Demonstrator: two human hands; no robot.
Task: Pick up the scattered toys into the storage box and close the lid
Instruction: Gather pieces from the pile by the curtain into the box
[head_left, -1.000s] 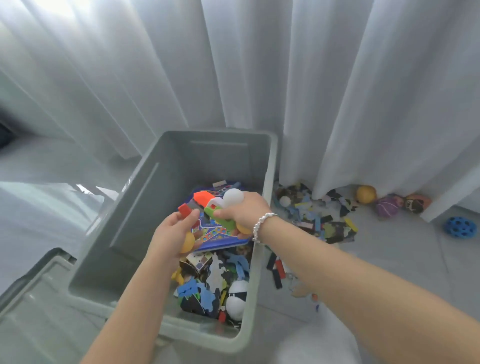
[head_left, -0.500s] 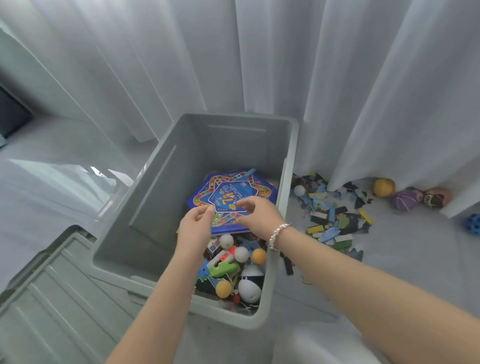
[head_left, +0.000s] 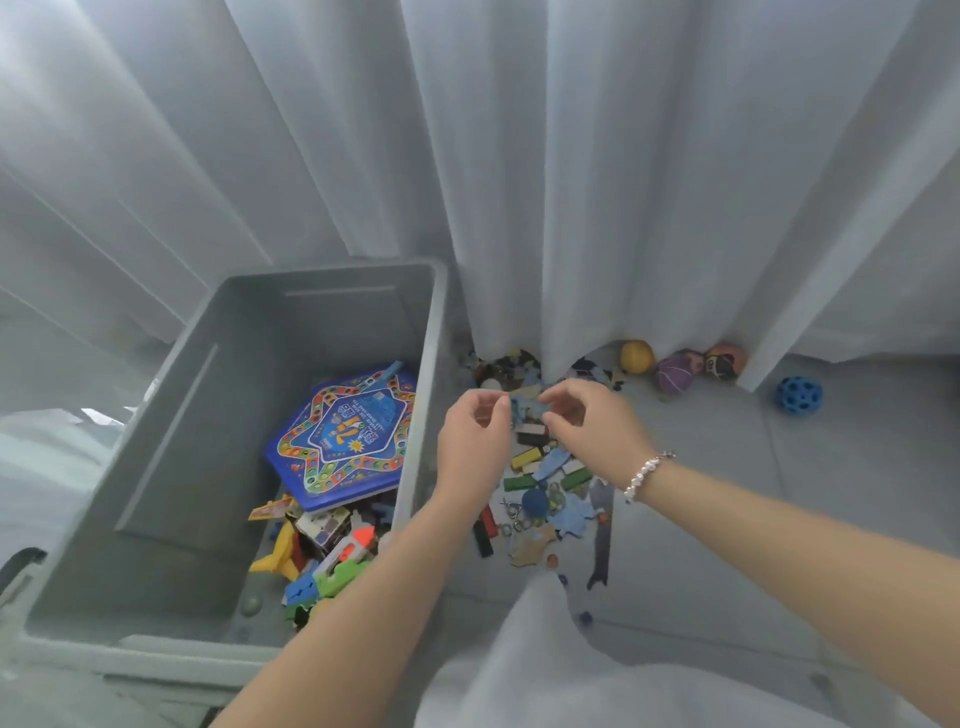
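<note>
The grey storage box (head_left: 435, 332) stands open on the left. Inside lie a blue star-patterned game board (head_left: 347, 436) and a heap of small toys (head_left: 324, 545). To the right of the box, a pile of puzzle pieces and coloured blocks (head_left: 545, 478) is scattered on the floor. My left hand (head_left: 472, 441) and my right hand (head_left: 589, 431) hover close together over that pile, fingers loosely curled, fingertips nearly meeting above a blue piece. I see nothing held in either hand.
White curtains (head_left: 519, 156) hang behind the box and reach the floor. At their foot lie a yellow ball (head_left: 636, 356), a purple ball (head_left: 674, 373), an orange-brown ball (head_left: 724, 361) and a blue holed ball (head_left: 798, 395). White fabric (head_left: 519, 670) covers the foreground.
Both hands left the inside of the box and moved right, over the floor pile. The balls and toys they held a second ago now lie in the box.
</note>
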